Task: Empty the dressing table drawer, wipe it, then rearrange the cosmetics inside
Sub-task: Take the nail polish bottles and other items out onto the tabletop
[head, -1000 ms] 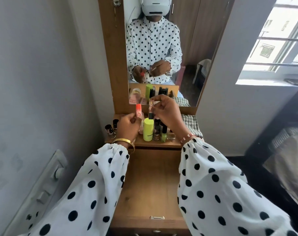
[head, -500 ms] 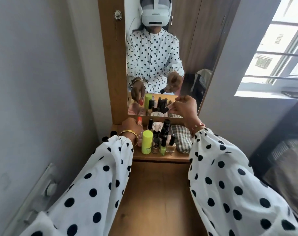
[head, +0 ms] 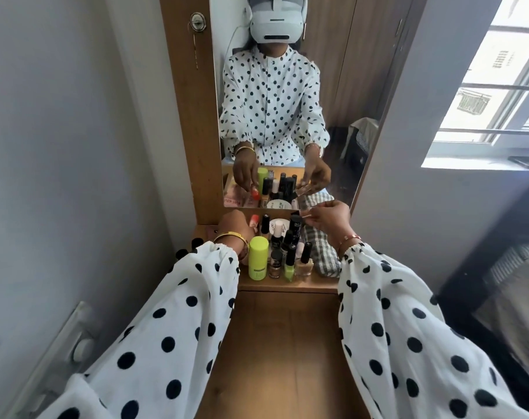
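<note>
My left hand (head: 234, 225) holds a small orange-red tube (head: 254, 220) low at the back left of the shelf, close to the mirror. My right hand (head: 329, 219) pinches a slim clear tube with a black cap (head: 304, 217) just above the back row of cosmetics. On the wooden shelf (head: 287, 285) stand a lime-green bottle (head: 258, 258), several nail polish bottles (head: 290, 261) and a white round jar (head: 277, 226). Below the shelf the open drawer (head: 287, 343) shows its bare wooden bottom between my sleeves.
A checked cloth (head: 320, 252) lies on the shelf's right side. The mirror (head: 272, 101) rises directly behind the shelf in a wooden frame. A grey wall (head: 60, 176) stands close on the left, a window (head: 499, 86) at the right.
My hands have drawn apart from in front of the mirror. The left sank to the shelf's back left with the orange-red tube; the right went right, then lowered, with the slim tube.
</note>
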Motion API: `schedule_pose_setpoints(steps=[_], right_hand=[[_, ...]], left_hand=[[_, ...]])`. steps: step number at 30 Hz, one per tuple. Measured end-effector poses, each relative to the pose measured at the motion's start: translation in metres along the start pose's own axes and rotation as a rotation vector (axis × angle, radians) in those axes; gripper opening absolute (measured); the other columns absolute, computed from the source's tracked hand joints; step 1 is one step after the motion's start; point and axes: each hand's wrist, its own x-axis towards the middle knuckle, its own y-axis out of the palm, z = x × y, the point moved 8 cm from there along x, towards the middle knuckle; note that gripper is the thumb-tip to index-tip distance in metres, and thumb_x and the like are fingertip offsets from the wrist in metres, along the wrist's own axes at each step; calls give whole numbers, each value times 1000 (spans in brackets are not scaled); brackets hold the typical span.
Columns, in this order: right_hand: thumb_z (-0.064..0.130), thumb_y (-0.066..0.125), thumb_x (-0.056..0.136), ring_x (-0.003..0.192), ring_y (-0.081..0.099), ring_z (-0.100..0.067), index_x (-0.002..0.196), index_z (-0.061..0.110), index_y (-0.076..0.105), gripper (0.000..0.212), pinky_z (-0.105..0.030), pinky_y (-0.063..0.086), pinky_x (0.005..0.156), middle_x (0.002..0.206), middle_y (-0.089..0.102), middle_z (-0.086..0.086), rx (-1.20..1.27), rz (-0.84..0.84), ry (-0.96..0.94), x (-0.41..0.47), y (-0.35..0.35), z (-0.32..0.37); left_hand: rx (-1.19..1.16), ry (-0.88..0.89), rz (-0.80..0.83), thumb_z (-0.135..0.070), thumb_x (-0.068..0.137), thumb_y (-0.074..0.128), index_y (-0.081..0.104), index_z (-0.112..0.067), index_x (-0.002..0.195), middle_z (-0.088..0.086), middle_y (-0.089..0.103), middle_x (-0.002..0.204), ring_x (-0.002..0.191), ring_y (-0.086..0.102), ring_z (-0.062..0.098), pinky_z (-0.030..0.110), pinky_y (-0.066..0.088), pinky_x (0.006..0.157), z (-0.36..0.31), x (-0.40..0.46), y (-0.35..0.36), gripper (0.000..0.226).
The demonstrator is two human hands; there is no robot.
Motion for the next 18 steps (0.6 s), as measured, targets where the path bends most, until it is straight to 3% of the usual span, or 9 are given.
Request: schedule_pose_setpoints(steps=[5, 10, 15, 18], right_hand=[[-13, 56, 83, 62, 61, -20, 68, 4, 50, 23, -31, 55, 71, 72, 59, -11, 18, 78, 76, 4, 8, -14], [-16, 55, 82, 63, 59, -22, 68, 3, 50, 24, -28, 55, 64, 74, 56, -13, 90, 98, 107, 8, 13, -27], [-13, 55, 83, 61, 58, -21, 74, 1, 55, 16, -23, 54, 53, 75, 58, -12, 29, 149, 116, 8, 17, -34], [-7, 52, 87, 62, 59, -21, 92, -6, 58, 8, -24, 54, 53, 79, 60, -13, -3, 166, 118, 8, 20, -36]], left_hand=[[-37, 13, 51, -26, 87, 59, 67, 2, 101, 21, 66, 109, 99, 61, 35, 36, 48, 81, 2, 5, 5, 32], [-60, 19, 89, -22, 86, 60, 67, 0, 101, 19, 66, 111, 101, 60, 34, 34, 47, 85, 2, 9, 8, 28], [-77, 15, 105, -21, 86, 62, 67, -1, 104, 17, 64, 118, 108, 58, 31, 31, 44, 89, 3, 10, 11, 28], [-93, 8, 108, -20, 85, 62, 67, -1, 104, 17, 64, 118, 109, 58, 30, 30, 44, 89, 3, 11, 12, 27]])
